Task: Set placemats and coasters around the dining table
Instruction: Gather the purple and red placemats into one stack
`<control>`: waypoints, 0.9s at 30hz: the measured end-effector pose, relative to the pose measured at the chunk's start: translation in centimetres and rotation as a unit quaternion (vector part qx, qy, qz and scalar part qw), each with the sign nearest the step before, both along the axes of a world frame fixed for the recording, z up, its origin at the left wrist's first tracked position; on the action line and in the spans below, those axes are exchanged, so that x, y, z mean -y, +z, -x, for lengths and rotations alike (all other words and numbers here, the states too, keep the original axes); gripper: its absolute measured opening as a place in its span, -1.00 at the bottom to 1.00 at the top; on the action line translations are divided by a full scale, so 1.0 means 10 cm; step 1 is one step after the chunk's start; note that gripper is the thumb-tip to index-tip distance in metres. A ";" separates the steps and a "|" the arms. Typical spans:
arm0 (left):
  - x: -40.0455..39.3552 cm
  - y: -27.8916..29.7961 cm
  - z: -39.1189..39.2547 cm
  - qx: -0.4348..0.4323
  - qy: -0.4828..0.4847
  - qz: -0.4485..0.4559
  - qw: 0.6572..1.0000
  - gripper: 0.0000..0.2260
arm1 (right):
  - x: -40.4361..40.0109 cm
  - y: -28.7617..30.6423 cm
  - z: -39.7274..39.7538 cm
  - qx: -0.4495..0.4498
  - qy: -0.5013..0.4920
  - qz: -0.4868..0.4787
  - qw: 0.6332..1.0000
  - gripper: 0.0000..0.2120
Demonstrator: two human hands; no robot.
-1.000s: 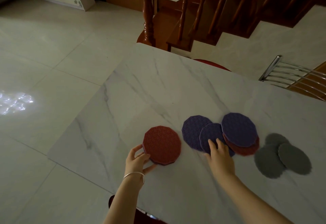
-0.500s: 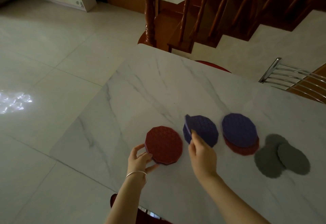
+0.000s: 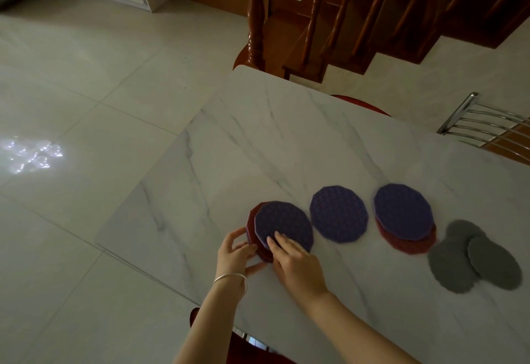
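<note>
Purple mat (image 3: 286, 223): lies stacked on a red mat (image 3: 251, 221) near the bench's (image 3: 286, 140) near left edge, with the right grip (image 3: 298, 263) laying flat, straight fingers on its near rim. Left grip (image 3: 233, 252) pinches the red mat's left edge. Rightward: lone purple mat (image 3: 338, 214), purple-over-red pair (image 3: 403, 211), three overlapping grey coasters (image 3: 470, 257).

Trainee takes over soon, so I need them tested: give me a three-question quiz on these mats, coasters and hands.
1. True or false: the middle purple mat lies on a red mat.
2. How many grey coasters lie right of the mats? A two, B three, C four.
3. Fill in: the right hand rests its fingers on a ___ mat.
Key: 1 false, it lies straight on the table; 2 B; 3 purple: that left purple mat tops the left red mat, whose edge the left hand holds.
</note>
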State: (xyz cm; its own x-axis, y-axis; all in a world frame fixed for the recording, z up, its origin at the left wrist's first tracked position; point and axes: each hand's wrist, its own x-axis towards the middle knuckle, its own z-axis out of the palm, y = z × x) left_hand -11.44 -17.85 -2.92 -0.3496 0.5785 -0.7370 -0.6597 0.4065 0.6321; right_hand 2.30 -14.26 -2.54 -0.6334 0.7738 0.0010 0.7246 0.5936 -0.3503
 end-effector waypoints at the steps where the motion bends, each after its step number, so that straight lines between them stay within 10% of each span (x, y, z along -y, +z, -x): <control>1: 0.00 0.00 0.00 0.002 0.000 -0.001 1.000 -0.65 | 0.00 0.00 0.00 0.000 0.000 0.003 1.000 -0.53; 27: -0.01 -0.04 0.00 -0.015 -0.015 0.001 1.000 -0.69 | 0.02 -0.06 0.17 -0.010 -0.008 0.048 0.999 -0.58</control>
